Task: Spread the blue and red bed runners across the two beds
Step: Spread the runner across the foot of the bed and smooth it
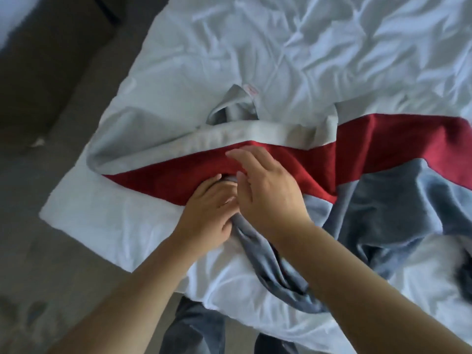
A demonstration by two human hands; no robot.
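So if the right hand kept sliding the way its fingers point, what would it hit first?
The right hand points up and left over the red band of the bed runner. Going straight on, it would probably meet the pale grey folded border, though its height above the cloth is unclear.

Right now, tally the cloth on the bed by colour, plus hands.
Red cloth: 1
Blue-grey cloth: 1
Pale grey cloth: 1
White duvet: 1
Hands: 2, left hand and right hand
Total: 6
Cannot tell whether red and blue-grey are one piece.
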